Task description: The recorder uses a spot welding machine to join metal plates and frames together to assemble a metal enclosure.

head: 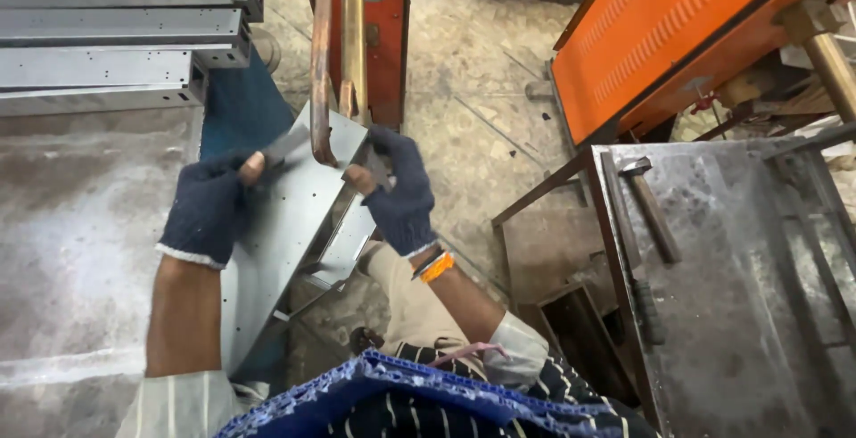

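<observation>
Your left hand point(207, 210) and right hand point(401, 190) both grasp metal sheet point(290, 224); long axis runs toward you; copper electrode point(321, 90) between hands.

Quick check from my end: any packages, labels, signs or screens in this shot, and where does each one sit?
None that I can make out. The left hand and right hand, both in dark gloves, hold a bare grey sheet-metal part under copper-coloured welder arms. The stacked grey metal channels, orange machine cover and hammer on the steel table show no tags or displays.
</observation>
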